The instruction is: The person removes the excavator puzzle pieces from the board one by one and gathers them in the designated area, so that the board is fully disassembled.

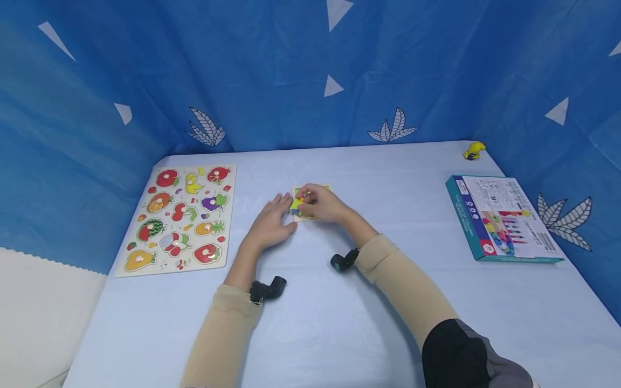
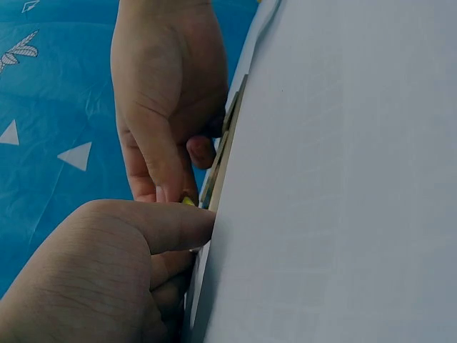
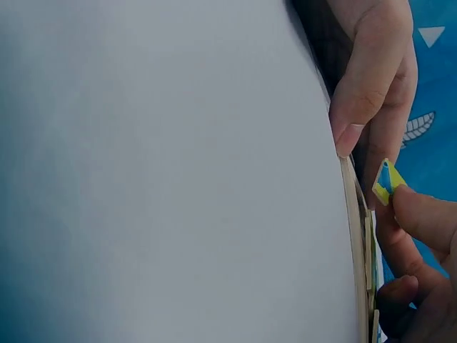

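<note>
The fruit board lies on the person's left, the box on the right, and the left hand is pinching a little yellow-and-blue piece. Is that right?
Not quite: the right hand pinches the little yellow-and-blue piece, as the right wrist view shows. The fruit board on the left and box on the right are correct.

Head pic bright, w/ soft shadows, 2 wrist pics dimmer
</note>
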The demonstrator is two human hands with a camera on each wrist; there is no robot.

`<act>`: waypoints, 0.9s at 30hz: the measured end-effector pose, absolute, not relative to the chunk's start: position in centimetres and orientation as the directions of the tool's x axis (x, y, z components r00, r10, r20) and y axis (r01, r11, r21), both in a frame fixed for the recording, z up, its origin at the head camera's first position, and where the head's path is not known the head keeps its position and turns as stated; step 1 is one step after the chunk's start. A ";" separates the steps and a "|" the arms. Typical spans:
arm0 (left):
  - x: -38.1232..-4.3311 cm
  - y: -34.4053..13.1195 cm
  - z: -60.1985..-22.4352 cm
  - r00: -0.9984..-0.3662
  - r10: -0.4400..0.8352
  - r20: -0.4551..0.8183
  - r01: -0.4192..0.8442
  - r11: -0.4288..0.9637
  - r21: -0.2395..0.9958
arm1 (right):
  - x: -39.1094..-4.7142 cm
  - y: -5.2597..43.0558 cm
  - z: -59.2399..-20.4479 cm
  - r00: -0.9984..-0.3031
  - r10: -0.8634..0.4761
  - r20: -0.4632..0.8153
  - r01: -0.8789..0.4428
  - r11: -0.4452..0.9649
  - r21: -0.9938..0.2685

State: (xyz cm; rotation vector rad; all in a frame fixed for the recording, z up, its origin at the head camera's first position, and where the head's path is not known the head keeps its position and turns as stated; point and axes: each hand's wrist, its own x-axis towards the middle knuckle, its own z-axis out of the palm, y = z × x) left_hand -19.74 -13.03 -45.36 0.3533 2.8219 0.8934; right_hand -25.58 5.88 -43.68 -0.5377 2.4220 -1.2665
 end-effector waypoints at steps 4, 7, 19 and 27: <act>-19.8 -13.0 -45.4 -0.958 0.273 -0.083 0.176 0.793 0.583 | -25.5 5.9 -43.7 -0.872 -0.468 -0.144 -0.129 0.504 -0.854; -19.8 -12.9 -45.4 -0.958 0.274 -0.083 0.176 0.793 0.584 | -25.5 6.0 -43.7 -0.876 -0.459 -0.146 -0.114 0.492 -0.863; -19.8 -12.7 -45.5 -0.965 0.252 -0.076 0.168 0.811 0.561 | -25.6 7.1 -43.0 -0.910 -0.398 -0.115 -0.122 0.522 -0.844; -19.9 -12.4 -45.9 -0.973 0.222 -0.070 0.154 0.840 0.520 | -25.6 9.4 -42.1 -0.926 -0.340 -0.166 -0.040 0.524 -0.851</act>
